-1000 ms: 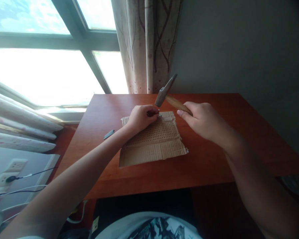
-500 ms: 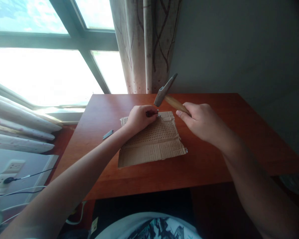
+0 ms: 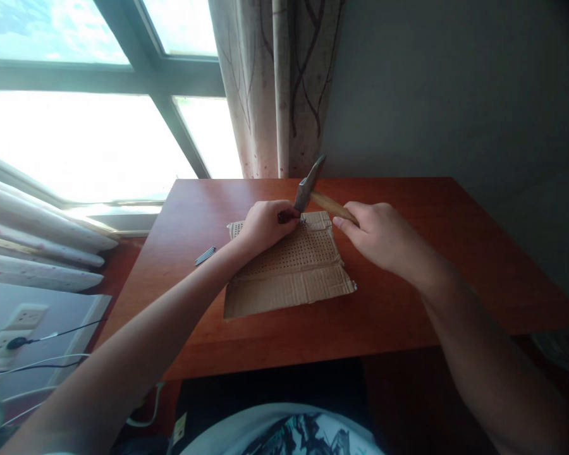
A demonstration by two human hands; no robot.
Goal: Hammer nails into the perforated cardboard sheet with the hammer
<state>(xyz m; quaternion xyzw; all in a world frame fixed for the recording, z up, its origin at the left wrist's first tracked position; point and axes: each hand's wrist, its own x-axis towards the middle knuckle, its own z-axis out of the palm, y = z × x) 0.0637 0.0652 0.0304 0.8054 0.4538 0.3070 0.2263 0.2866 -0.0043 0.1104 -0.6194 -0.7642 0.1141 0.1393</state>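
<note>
my left hand (image 3: 271, 222) pinches at cardboard's (image 3: 284, 291) 12 o'clock, contents hidden; my right hand (image 3: 384, 235) grips hammer (image 3: 330, 204), head at those fingertips; small metal bits (image 3: 304, 220) beside them look partly placed; loose metal rods (image 3: 205, 256), 9 o'clock, seem unused; remaining count unclear.

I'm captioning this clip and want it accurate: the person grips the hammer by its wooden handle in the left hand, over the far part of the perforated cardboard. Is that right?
Not quite: the head view shows the hammer in the right hand. It is gripped by its wooden handle, over the far part of the perforated cardboard.
</note>
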